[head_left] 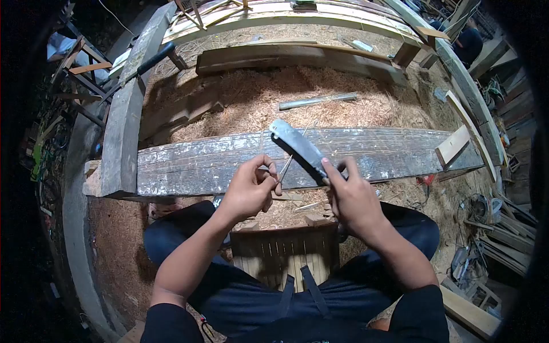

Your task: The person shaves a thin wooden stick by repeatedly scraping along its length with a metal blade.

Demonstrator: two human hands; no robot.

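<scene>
The left hand [250, 187] pinched a thin stick [286, 164] near the centre of the frame, its fingers drawn close together. Just right of centre, the right hand [355, 197] was closed around the lower end of a broad knife [301, 147], which slanted to the upper left and crossed the stick; whether the two touched was hard to tell. Behind them a weathered plank [211, 164] spanned mid-frame, with wood shavings [251, 106] above it.

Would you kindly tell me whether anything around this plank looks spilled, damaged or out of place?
Loose wood shavings lie strewn on both sides of the weathered plank, whose top looks worn and blotchy. It seems untidy, though possibly ordinary for woodwork.
</scene>
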